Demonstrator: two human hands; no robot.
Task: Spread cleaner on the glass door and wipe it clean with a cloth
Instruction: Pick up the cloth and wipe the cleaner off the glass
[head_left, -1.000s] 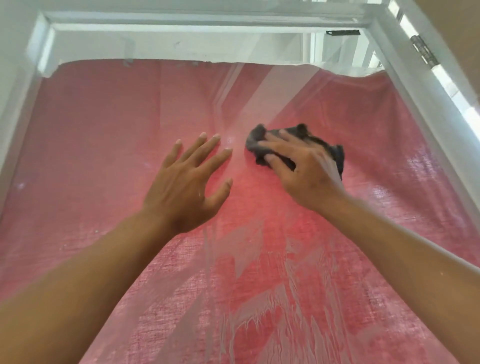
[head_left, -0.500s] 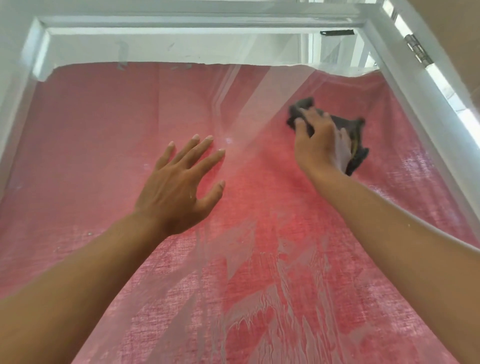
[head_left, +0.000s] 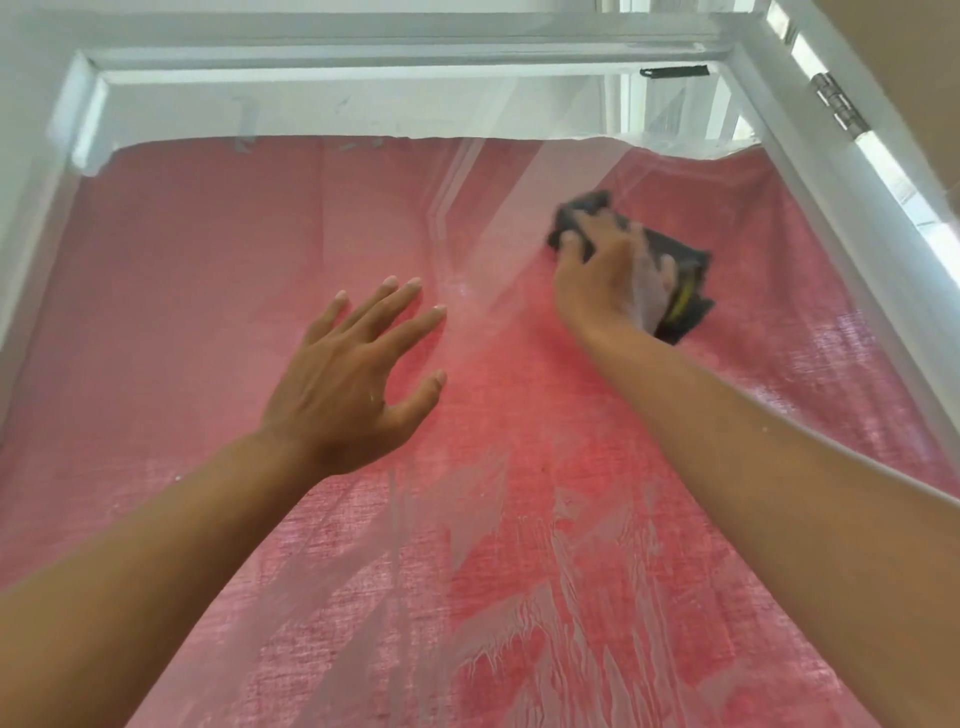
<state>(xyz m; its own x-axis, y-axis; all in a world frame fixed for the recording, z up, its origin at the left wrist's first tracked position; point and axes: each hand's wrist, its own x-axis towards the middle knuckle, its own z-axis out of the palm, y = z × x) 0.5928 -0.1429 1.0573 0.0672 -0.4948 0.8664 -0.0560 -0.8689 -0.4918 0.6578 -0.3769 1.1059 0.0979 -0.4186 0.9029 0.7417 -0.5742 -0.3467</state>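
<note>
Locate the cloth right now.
Head view, upper right: the dark cloth is under the right hand against the glass door, near the white frame.
</note>
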